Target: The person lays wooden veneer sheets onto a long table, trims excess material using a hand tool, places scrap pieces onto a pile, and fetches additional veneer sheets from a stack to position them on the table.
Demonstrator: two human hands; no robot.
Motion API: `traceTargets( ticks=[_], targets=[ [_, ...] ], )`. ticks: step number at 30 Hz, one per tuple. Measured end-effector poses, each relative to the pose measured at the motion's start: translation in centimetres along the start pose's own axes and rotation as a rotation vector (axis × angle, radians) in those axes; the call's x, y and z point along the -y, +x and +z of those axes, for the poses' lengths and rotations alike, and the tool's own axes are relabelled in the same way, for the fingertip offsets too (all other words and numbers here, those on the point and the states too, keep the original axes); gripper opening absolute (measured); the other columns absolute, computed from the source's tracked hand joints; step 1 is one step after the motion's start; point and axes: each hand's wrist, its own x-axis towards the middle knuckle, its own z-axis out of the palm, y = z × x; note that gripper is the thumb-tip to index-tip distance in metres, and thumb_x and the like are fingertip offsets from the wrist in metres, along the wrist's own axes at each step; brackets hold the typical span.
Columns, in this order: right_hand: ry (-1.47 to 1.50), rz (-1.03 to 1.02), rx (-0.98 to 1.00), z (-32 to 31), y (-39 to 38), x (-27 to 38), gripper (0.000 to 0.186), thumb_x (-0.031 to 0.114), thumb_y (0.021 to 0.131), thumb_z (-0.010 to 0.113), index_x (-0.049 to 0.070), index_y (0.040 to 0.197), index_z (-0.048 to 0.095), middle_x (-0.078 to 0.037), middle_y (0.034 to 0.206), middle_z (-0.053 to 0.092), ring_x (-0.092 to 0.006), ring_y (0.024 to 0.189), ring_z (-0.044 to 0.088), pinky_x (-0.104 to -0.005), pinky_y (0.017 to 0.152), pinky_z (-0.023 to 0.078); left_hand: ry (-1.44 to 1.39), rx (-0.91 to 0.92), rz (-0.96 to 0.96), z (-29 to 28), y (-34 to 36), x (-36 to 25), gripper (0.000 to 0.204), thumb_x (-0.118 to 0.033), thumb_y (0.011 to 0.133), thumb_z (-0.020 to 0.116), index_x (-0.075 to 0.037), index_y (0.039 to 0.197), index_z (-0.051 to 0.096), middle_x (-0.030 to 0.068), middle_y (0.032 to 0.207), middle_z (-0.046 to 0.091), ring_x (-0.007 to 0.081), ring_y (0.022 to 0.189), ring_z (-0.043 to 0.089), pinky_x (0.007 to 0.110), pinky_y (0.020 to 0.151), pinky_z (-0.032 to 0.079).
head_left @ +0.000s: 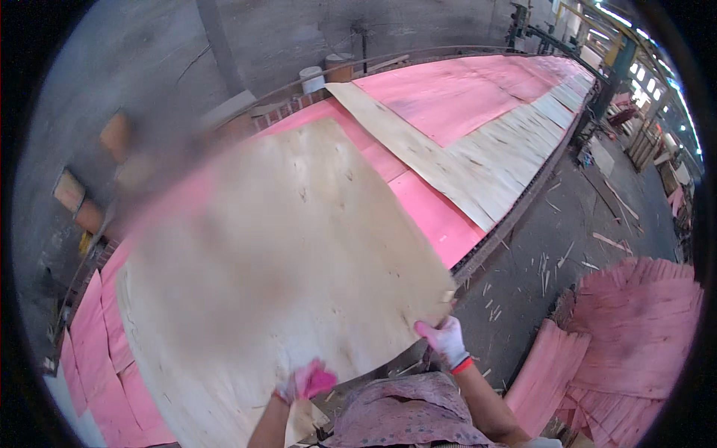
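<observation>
A broad pale wood veneer sheet (358, 254) lies over pink sheets (433, 213) on a long bed, partly blurred at its left. My right hand (444, 340), in a white and pink glove with a red cuff, grips the sheet's near right edge with the thumb on top. My left hand (306, 381), in a similar glove, is at the sheet's near edge, lower centre. Its fingers are smeared, so I cannot tell whether they grip it. More pale veneer (478, 179) and pink sheets stretch away along the bed.
A heap of ragged pink veneer (631, 328) lies at lower right. Wood scraps (612, 239) litter the floor beside the bed. A white bucket (312, 78), a brown container (340, 71) and a grey wall (269, 45) are behind. A green metal post (612, 82) stands at upper right.
</observation>
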Motion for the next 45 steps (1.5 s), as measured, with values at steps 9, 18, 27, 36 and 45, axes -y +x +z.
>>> traceTargets(
  ticks=[9, 18, 27, 36, 45],
  targets=[
    [0.107, 0.195, 0.105, -5.9, 5.7, 7.7, 0.034, 0.015, 0.076, 0.070, 0.005, 0.106, 0.058, 0.000, 0.084, 0.062, -0.0111, 0.067, 0.059, -0.0260, 0.056, 0.047, -0.703, -0.423, 0.733, 4.5, -4.0, 6.0, 0.083, -0.073, 0.078, 0.045, -0.010, 0.131, 0.046, 0.0088, 0.123, 0.057, 0.0266, 0.107, 0.058, 0.040, 0.083, 0.052],
    [0.476, 0.102, 0.068, -14.1, 18.5, 7.9, 0.026, 0.035, 0.085, 0.063, 0.011, 0.095, 0.058, -0.005, 0.084, 0.063, -0.0186, 0.074, 0.061, -0.0331, 0.060, 0.049, -0.797, -0.311, 0.792, 14.6, -2.2, 0.8, 0.045, -0.048, 0.086, 0.052, -0.016, 0.118, 0.055, 0.0020, 0.116, 0.061, 0.0197, 0.095, 0.060, 0.042, 0.062, 0.052],
    [0.530, 0.287, 0.146, -16.8, 22.5, 10.1, 0.033, 0.036, 0.084, 0.063, 0.011, 0.105, 0.056, -0.006, 0.090, 0.063, -0.0198, 0.070, 0.061, -0.0318, 0.053, 0.048, 0.772, -0.980, 0.271, 24.4, -9.5, -7.5, 0.044, -0.036, 0.091, 0.053, -0.008, 0.126, 0.050, 0.0115, 0.127, 0.054, 0.0222, 0.115, 0.052, 0.041, 0.099, 0.041],
    [0.827, 0.306, 0.159, -15.7, 25.3, 8.2, 0.037, 0.036, 0.083, 0.063, 0.012, 0.111, 0.056, -0.009, 0.101, 0.064, -0.0268, 0.084, 0.062, -0.0397, 0.068, 0.050, 0.032, -0.655, 1.293, 18.1, -8.8, -12.1, 0.044, -0.033, 0.091, 0.050, -0.007, 0.126, 0.050, 0.0122, 0.126, 0.055, 0.0223, 0.115, 0.052, 0.040, 0.099, 0.041],
    [0.901, 0.379, 0.099, -17.0, 24.4, 3.2, 0.033, 0.032, 0.084, 0.064, 0.010, 0.107, 0.055, -0.011, 0.101, 0.064, -0.0291, 0.089, 0.061, -0.0451, 0.075, 0.052, 0.056, -0.626, 1.202, 16.2, -5.9, -7.4, 0.043, -0.030, 0.091, 0.047, -0.005, 0.127, 0.049, 0.0129, 0.125, 0.055, 0.0223, 0.115, 0.052, 0.038, 0.099, 0.041]
  ],
)
